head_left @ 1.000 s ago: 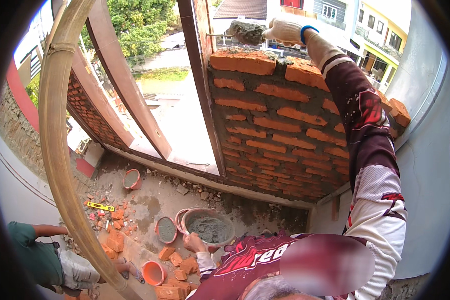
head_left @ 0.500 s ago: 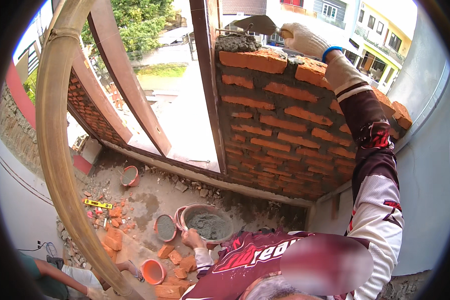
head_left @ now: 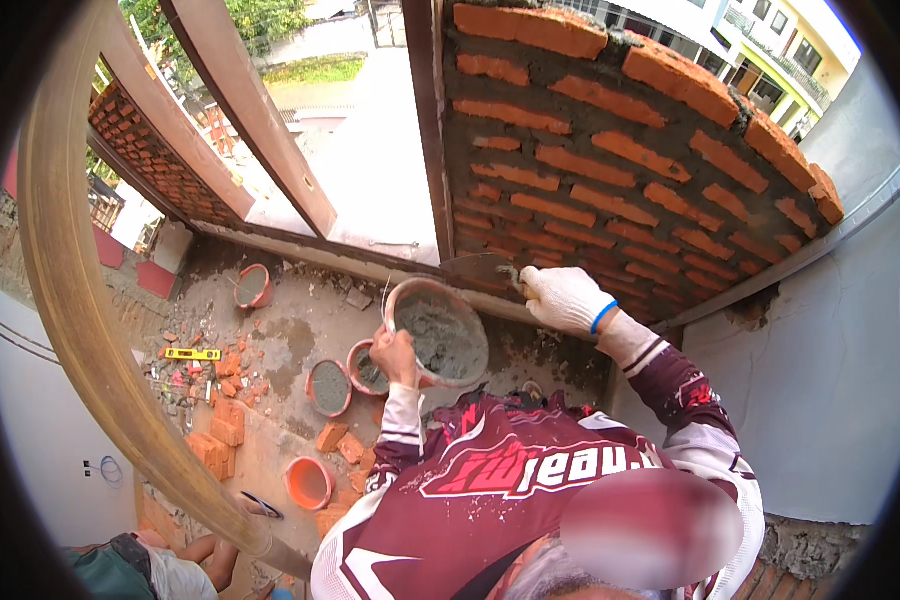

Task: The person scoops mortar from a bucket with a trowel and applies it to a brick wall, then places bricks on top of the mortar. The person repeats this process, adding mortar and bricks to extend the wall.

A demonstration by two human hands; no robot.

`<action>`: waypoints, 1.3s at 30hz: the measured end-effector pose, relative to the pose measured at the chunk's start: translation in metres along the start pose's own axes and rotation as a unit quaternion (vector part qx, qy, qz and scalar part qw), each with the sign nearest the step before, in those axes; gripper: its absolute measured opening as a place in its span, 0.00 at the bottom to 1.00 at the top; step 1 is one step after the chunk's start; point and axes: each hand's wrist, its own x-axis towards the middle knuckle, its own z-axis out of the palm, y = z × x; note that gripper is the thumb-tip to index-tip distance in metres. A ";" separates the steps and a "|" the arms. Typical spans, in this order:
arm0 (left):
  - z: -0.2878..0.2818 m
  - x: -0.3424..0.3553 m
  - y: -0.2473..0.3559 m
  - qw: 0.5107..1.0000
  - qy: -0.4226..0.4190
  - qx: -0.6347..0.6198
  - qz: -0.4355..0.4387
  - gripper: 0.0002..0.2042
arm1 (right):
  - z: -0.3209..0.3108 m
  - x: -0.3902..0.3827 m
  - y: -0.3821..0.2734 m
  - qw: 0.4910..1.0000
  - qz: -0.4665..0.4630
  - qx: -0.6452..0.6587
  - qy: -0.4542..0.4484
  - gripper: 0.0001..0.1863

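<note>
My right hand (head_left: 568,298), in a white knitted glove with a blue cuff, is closed around a trowel (head_left: 513,275). The trowel's blade is almost edge-on and hard to make out. It is low in front of the brick wall (head_left: 610,150), just right of a large round tub of grey mortar (head_left: 485,340). Bare and closed, my left hand (head_left: 395,356) grips the tub's left rim, where a thin wire handle rises. Two smaller buckets stand left of the tub: a mortar bucket (head_left: 329,388) and another (head_left: 366,367) partly behind my left hand.
A curved bamboo pole (head_left: 65,260) crosses the left side. An orange bucket (head_left: 310,483), loose bricks (head_left: 210,453), a yellow spirit level (head_left: 192,354) and rubble lie about the floor. Another bucket (head_left: 253,286) stands farther off. At lower left sits another person (head_left: 130,565).
My right hand has come down with the trowel from the wall's top to beside the tub. My left hand stays at the rim, and the tub looks more tipped. The view has dropped.
</note>
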 end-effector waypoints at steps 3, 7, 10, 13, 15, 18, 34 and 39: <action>0.008 0.003 0.026 0.989 -0.058 -0.116 0.066 0.17 | 0.061 0.026 -0.013 0.998 -0.024 -0.051 0.010 0.13; 0.017 0.000 0.071 0.966 -0.144 -0.203 0.068 0.04 | 0.085 0.031 -0.051 0.999 -0.008 -0.037 0.013 0.09; 0.024 0.005 0.098 0.953 -0.173 -0.218 0.123 0.04 | 0.068 0.013 -0.047 0.995 -0.050 -0.080 -0.040 0.10; 0.027 0.003 0.106 0.951 -0.204 -0.206 0.104 0.05 | 0.053 0.008 -0.026 0.996 -0.012 -0.082 -0.019 0.11; 0.034 -0.002 0.104 0.948 -0.228 -0.191 0.110 0.05 | 0.055 0.009 -0.021 0.993 0.072 -0.074 0.049 0.13; 0.046 -0.003 0.100 0.944 -0.240 -0.186 0.132 0.05 | 0.070 0.005 -0.033 0.983 0.068 0.061 -0.156 0.20; 0.089 -0.049 0.116 0.944 -0.190 -0.222 0.152 0.05 | 0.097 -0.032 0.022 0.970 0.042 0.192 -0.143 0.24; 0.100 -0.059 0.117 0.944 -0.199 -0.246 0.089 0.03 | 0.060 -0.053 0.042 0.946 0.005 0.285 -0.155 0.25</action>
